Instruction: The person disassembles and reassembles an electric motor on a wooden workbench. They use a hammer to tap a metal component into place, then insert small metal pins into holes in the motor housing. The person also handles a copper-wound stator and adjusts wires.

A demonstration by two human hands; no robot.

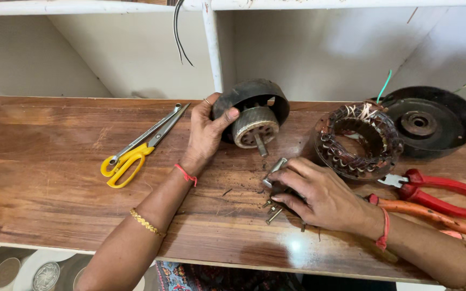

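- At frame centre, your left hand (207, 129) clamps the motor housing with its rotor (253, 125) on the tabletop (44, 161).
- Just below, your right hand (319, 194) pinches bolts (274, 214); fitting one next likely needs careful hole alignment.

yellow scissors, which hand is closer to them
Left. The left hand grips the motor rotor just right of the yellow scissors; the right hand is farther right, over the small bolts.

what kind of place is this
Probably a small motor repair bench. On the wooden table lie a copper-wound coil ring, red pliers and loose bolts, while the left hand steadies a motor housing.
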